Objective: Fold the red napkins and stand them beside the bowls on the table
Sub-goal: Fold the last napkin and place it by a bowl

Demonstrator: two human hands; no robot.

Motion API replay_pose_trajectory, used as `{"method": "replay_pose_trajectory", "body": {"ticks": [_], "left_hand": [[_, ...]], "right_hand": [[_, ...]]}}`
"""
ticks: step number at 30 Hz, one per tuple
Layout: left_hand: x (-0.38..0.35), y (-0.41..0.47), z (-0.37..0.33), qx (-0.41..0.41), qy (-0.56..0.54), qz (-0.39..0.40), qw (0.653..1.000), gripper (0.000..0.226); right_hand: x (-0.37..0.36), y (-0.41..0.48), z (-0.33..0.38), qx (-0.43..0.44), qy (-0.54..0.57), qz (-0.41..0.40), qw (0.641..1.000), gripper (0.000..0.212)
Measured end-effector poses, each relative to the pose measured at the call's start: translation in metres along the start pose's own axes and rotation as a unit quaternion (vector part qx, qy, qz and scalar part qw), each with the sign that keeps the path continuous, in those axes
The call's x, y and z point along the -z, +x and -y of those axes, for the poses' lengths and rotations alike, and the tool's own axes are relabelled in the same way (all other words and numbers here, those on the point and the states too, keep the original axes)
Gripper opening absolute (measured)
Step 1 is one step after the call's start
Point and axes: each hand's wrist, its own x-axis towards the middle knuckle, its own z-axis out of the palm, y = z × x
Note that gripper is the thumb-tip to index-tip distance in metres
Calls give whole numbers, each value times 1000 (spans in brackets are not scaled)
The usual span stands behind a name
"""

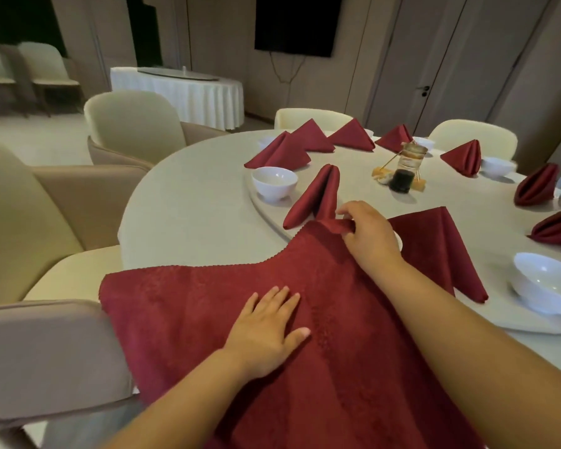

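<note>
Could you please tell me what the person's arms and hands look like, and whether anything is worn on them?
Both forearms are bare for as far as the picture shows them, with no sleeve or cuff in view. The left hand and the right hand wear no gloves, and I can see no watch, bracelet or ring on either.

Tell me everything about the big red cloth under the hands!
The big red napkin is dark red cloth with a faint woven pattern and a zigzag edge. It lies spread open over the near rim of the white table. The left hand presses flat on it; the right hand pinches its far corner, which is lifted and curled.
</note>
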Motion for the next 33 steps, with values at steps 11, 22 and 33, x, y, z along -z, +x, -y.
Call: {"method": "replay_pose_trajectory", "body": {"ticks": [11, 22, 33], "left_hand": [[1, 10, 8, 29, 29, 34, 999, 64], [4, 14, 13, 48, 26, 21, 998, 61], [6, 11, 8, 72, 16, 7, 997, 61]], "right_hand": [[-13, -29, -18, -4, -47, -44, 998, 38], [39, -154, -87, -185, -29, 88, 978, 30], [54, -178, -78, -306, 60, 209, 927, 32]]}}
